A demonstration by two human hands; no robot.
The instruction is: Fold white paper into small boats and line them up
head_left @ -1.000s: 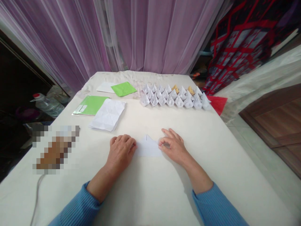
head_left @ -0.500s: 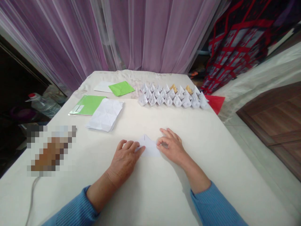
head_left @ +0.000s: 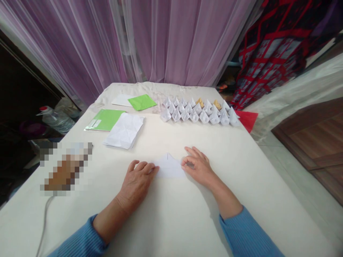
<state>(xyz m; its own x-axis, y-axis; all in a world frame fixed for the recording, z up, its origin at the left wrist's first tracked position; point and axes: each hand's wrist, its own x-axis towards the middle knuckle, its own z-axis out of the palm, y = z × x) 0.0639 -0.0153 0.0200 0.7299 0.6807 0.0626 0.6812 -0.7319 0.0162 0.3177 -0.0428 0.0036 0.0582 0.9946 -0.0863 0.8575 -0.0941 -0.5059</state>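
Your left hand (head_left: 138, 180) has slid back slightly; it and your right hand (head_left: 198, 168) lie open, fingertips pinning the folded white paper (head_left: 169, 168) on the tabletop (head_left: 171, 221). You seem mid-crease: press evenly.

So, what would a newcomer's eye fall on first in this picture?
The left hand and the right hand touch a folded white paper from either side, in the middle of the table. Behind it, near the far edge, stand rows of small folded paper figures, in front of a purple curtain.
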